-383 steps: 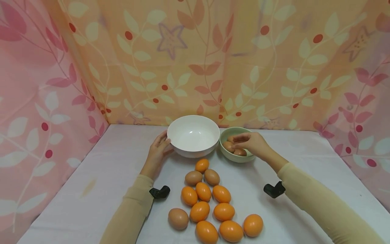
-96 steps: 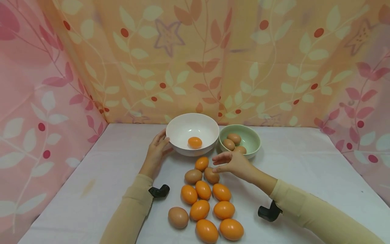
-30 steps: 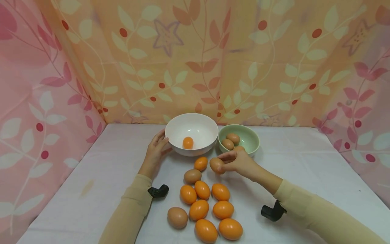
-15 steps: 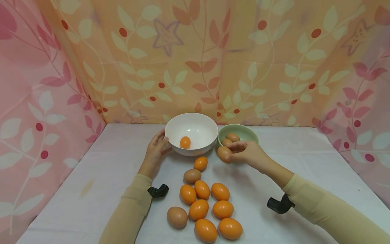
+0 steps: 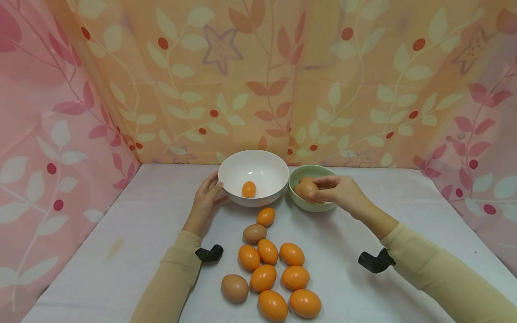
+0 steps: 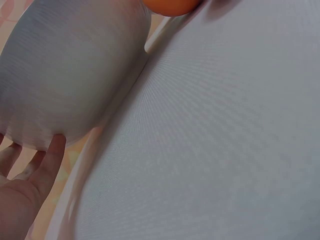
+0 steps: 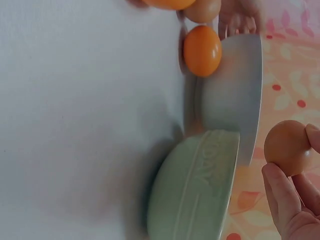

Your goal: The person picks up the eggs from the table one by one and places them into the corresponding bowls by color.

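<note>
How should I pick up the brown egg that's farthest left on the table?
I'd probably pinch the brown egg round its middle, coming from above and the left: it lies on its side, and an orange egg sits close on its right.

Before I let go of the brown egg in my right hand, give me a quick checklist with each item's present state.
1. Grip on the brown egg: ok; your right hand pinches it between thumb and fingers.
2. Position over the green bowl: ok; the egg appears above its rim.
3. Free spot beneath it: cannot tell; your hand and the held egg block the view.
4. White bowl steadied: ok; your left hand touches its side.
5. White bowl free of brown: ok; only one orange egg shows inside.
6. Table cleared: not ok; eight orange eggs and two loose brown eggs lie on it.
</note>
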A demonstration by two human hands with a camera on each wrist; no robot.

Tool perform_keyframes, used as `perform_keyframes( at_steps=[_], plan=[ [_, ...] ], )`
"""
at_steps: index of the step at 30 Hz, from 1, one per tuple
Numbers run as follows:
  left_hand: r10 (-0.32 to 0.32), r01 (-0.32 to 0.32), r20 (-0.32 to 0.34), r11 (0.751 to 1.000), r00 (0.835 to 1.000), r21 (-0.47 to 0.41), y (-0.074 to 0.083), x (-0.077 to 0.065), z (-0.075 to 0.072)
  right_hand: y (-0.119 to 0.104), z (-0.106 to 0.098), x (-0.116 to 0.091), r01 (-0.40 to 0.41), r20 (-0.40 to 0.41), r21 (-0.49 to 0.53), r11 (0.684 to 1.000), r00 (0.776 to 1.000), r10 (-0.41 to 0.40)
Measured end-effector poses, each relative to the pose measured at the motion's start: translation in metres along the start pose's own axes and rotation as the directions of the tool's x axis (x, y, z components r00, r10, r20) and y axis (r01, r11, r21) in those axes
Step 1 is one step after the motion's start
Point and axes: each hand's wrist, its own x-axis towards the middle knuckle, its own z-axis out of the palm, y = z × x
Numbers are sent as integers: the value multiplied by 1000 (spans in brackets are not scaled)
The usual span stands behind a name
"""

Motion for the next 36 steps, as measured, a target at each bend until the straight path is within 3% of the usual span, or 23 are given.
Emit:
perform_keyframes(
  at_steps=[5, 12, 19, 25, 36],
  plan=[
    [3, -3, 2, 1000, 1000, -8, 0, 0, 0, 6, -6, 7, -40, -22, 11, 999, 999, 41],
    [5, -5, -1, 1000, 1000, -6, -1, 0, -1, 15, -12, 19, -44, -39, 106, 993, 998, 48],
    [5, -5, 4, 1000, 1000, -2, -3, 0, -1, 23, -15, 26, -37, -72, 49, 998, 997, 40],
    [8, -8, 10, 1000, 1000, -4, -3, 0, -2, 29, -16, 34, -67, -117, 76, 995, 990, 76],
    [3, -2, 3, 1000, 1000, -6, -2, 0, -1, 42, -12, 49, -101, -215, -82, 992, 973, 81]
  ],
)
